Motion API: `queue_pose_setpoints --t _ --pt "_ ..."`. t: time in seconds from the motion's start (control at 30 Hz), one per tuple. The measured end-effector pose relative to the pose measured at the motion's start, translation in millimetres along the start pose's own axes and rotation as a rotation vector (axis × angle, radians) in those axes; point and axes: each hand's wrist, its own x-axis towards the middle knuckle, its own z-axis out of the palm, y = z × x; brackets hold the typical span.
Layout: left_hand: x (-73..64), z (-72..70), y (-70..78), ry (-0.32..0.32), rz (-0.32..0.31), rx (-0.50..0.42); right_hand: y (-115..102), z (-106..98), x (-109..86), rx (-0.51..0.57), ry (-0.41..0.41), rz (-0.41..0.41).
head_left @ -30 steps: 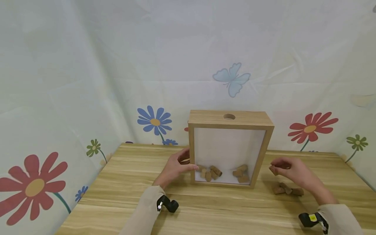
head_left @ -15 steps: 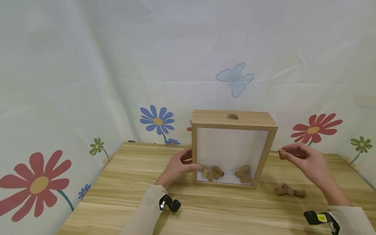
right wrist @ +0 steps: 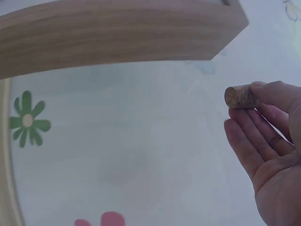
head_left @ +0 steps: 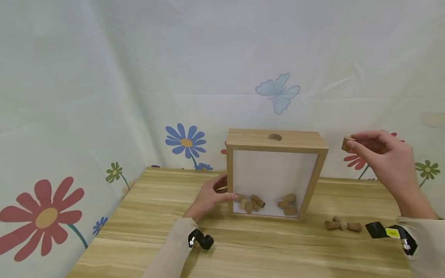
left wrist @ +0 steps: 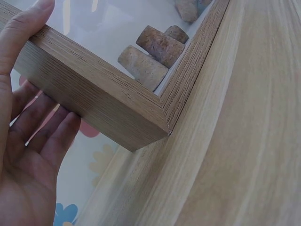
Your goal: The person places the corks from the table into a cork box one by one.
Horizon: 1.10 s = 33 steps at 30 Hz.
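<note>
An upright wooden shadow box (head_left: 277,145) with a clear front and a round hole (head_left: 275,137) in its top stands on the table. Inside it, several corks (head_left: 258,201) lie along the bottom in two groups. My left hand (head_left: 210,196) grips the box's left side, thumb on the front frame and fingers round the side, as the left wrist view shows up close. To the right of the box, about level with its top, my right hand (head_left: 389,162) pinches a cork (right wrist: 241,97) between thumb and fingertips.
Several loose corks (head_left: 343,224) lie on the wooden table (head_left: 264,251) right of the box. Behind the table hangs a pale backdrop (head_left: 208,58) printed with flowers and a butterfly.
My right hand has risen from near the loose corks, upward and a little to the right, carrying a cork. My left hand has stayed on the box.
</note>
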Motion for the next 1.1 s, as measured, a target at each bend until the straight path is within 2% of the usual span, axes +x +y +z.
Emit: queue_pose_setpoints --t 0.13,0.43,0.63,0.8,1.1 --pt "-2.0 -1.7 0.5 -0.005 0.004 -0.003 -19.8 0.7 12.2 0.033 0.016 0.003" --pt "-2.8 -1.1 2.9 -0.004 0.003 -0.005 -65.9 17.4 27.2 0.190 -0.034 -0.026" --pt "-2.0 -0.3 3.2 -0.001 0.000 0.001 -82.8 36.6 34.6 0.197 -0.084 -0.118" --pt "-1.7 -1.1 2.2 -0.011 0.009 -0.002 -89.3 55.1 39.2 0.194 -0.150 -0.139" --pt "-1.3 -0.5 3.3 -0.010 0.008 0.000 -96.0 87.7 40.4 0.107 -0.210 -0.225"
